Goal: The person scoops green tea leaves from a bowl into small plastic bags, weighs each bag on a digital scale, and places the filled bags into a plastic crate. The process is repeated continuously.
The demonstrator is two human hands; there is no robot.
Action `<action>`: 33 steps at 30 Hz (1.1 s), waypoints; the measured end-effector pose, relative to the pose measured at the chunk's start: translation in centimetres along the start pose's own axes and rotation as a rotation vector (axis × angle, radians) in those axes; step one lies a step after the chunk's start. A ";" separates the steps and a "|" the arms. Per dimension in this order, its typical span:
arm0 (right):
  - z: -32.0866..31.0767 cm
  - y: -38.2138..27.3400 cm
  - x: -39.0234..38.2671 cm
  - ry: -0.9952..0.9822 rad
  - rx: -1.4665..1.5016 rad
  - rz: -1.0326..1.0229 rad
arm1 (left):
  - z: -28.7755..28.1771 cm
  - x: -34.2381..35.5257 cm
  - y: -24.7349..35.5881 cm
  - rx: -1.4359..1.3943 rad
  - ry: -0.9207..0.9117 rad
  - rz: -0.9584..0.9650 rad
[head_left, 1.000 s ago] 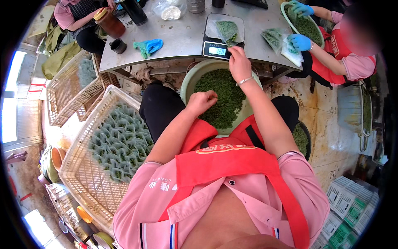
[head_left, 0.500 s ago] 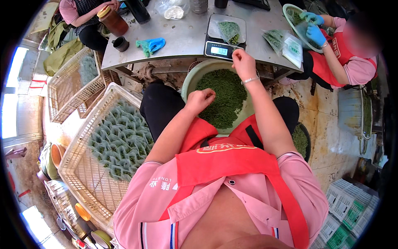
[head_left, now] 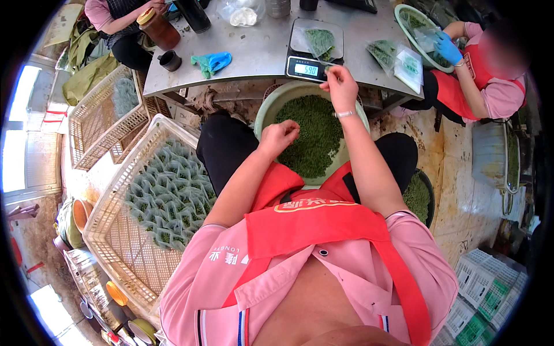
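Note:
My right hand [head_left: 341, 89] is raised at the table's front edge, just right of the scale's display, its thumb and forefinger pinched. A small greenish bit shows at the fingertips, too small to name. On the digital scale [head_left: 295, 43] lies a clear plastic bag [head_left: 320, 43] partly filled with small green berries; its lower end is close to those fingertips. Over the left side of a pale green basin [head_left: 264, 109], my left hand [head_left: 279, 137] is closed, fingertips together; what they hold is hidden. Loose green berries [head_left: 311, 135] cover the basin's bottom.
Left of my legs, a cream plastic crate [head_left: 109, 236] holds several filled bags [head_left: 170, 196]. On the metal table [head_left: 254, 57] are a blue-green glove [head_left: 211, 63], a dark cup [head_left: 169, 60] and another filled bag [head_left: 382, 53]. A blue-gloved co-worker's hand [head_left: 447, 47] is at the right basin [head_left: 404, 26].
The figure lit on the scale's display has changed. My right hand has risen slightly beside the bag; my left hand has hardly moved. The co-worker's gloved hands have shifted at their basin.

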State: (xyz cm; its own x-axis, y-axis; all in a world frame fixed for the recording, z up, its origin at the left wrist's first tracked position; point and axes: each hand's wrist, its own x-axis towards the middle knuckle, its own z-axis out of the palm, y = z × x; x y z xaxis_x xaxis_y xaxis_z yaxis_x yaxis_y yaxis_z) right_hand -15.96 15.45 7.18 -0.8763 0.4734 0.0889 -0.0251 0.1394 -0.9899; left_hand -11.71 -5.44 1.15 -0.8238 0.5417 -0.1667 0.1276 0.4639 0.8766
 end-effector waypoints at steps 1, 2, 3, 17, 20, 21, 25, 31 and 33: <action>-0.4 1.0 -1.4 -0.009 0.101 0.022 | 0.1 0.1 0.1 -0.094 -0.019 -0.045; -0.9 1.9 -2.8 -0.017 0.203 0.045 | 0.4 0.2 0.3 -0.194 0.012 -0.009; -1.3 2.4 -4.2 -0.096 0.174 0.093 | 0.6 0.3 0.8 -0.295 0.042 0.027; -2.2 -0.3 -0.3 -0.042 -0.661 -0.056 | 0.8 -0.4 0.9 -0.272 -0.079 0.028; -2.6 0.9 0.0 -0.230 -0.766 -0.060 | 0.6 -0.7 1.6 0.010 -0.055 0.069; -2.5 0.9 -0.3 -0.327 -0.772 -0.074 | 0.3 -0.6 2.1 0.106 -0.054 0.078; -1.0 -1.4 0.3 -0.057 -0.559 -0.171 | -0.3 -0.8 2.6 0.296 0.006 0.076; 0.9 -1.0 4.9 0.128 -0.906 -0.304 | -0.1 -0.5 2.5 0.326 0.031 0.173; 0.4 0.0 4.8 0.167 -0.790 -0.358 | -0.2 -0.4 2.6 0.298 0.036 0.180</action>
State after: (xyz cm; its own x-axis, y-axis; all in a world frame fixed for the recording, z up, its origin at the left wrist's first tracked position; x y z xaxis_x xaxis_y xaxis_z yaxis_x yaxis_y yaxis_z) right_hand -20.40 17.36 7.61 -0.7965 0.3980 0.4551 0.1090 0.8349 -0.5394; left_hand -11.18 -4.57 3.54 -0.7917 0.6109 -0.0002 0.4244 0.5504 0.7190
